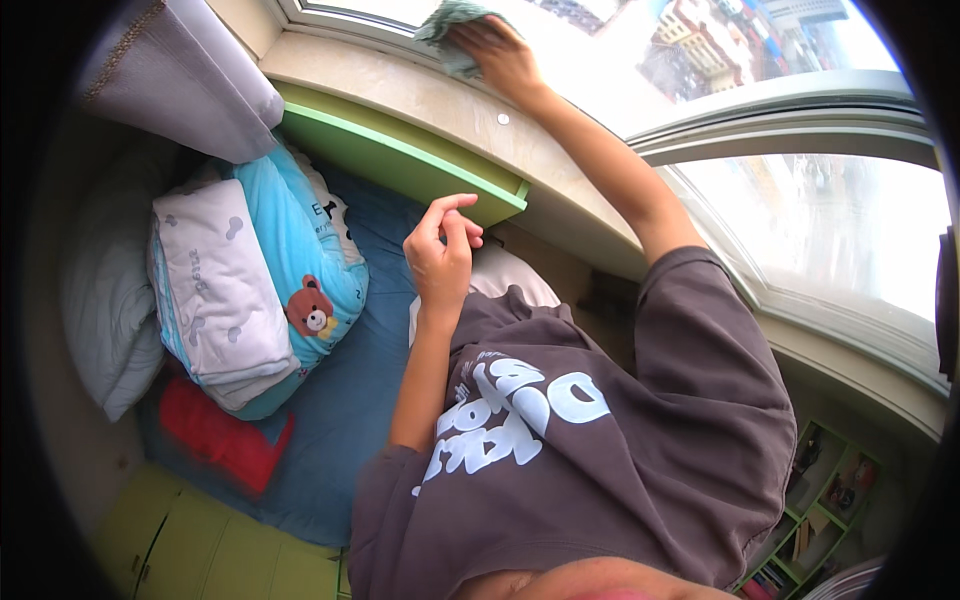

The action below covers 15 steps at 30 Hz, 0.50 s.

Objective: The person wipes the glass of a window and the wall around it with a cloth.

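Note:
My right hand (499, 56) presses a grey-green cloth (450, 34) against the window glass (577, 67), low on the pane near the frame. Its fingers lie spread over the cloth, and the arm reaches across the pale stone sill (420, 82). In front of my torso, my left hand (444, 247) hangs in the air with loosely bent fingers and nothing visible in it. It is nearest to the end of the green board (405, 161) below the sill. A small white round piece (503, 119) lies on the sill, beside my right forearm.
A blue-sheeted bed (330, 420) bears folded bedding (221, 277), a blue quilt with a bear (311, 307) and a red cloth item (225, 435). A grey curtain (187, 82) hangs at upper left. Window framing (787, 112) runs along the right; green shelves (817, 510) stand at lower right.

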Available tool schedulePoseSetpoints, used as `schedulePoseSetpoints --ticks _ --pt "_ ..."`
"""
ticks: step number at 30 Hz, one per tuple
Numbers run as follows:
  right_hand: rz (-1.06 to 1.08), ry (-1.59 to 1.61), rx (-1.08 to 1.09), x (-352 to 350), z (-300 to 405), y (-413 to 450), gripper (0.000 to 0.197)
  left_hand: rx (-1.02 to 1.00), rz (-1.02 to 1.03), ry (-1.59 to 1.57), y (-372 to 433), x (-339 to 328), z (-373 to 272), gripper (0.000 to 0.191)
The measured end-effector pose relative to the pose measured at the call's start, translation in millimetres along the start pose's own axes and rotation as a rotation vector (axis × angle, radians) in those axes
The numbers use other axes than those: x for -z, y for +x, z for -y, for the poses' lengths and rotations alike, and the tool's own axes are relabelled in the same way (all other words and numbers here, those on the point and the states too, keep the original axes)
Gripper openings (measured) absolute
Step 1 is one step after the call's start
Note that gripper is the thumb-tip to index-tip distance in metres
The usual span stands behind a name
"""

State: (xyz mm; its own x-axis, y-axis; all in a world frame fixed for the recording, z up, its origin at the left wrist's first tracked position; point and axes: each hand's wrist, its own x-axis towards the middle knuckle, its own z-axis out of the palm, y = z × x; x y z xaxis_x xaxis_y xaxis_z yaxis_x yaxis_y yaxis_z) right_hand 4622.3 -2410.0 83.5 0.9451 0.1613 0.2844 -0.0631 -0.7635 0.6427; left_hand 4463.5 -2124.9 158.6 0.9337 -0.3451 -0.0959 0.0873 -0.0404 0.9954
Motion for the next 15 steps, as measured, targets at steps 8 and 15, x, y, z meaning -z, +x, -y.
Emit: schedulePoseSetpoints --ticks 8,15 --pt "0.198 0.288 -0.554 31.8 -37.5 -235.2 0.064 0.005 0.194 -0.048 3.8 -28.2 21.8 0.027" --pt "-0.230 0.845 -0.974 -4.5 32.3 -177.5 0.069 -0.016 0.282 -0.032 1.4 -31.5 17.1 0.026"
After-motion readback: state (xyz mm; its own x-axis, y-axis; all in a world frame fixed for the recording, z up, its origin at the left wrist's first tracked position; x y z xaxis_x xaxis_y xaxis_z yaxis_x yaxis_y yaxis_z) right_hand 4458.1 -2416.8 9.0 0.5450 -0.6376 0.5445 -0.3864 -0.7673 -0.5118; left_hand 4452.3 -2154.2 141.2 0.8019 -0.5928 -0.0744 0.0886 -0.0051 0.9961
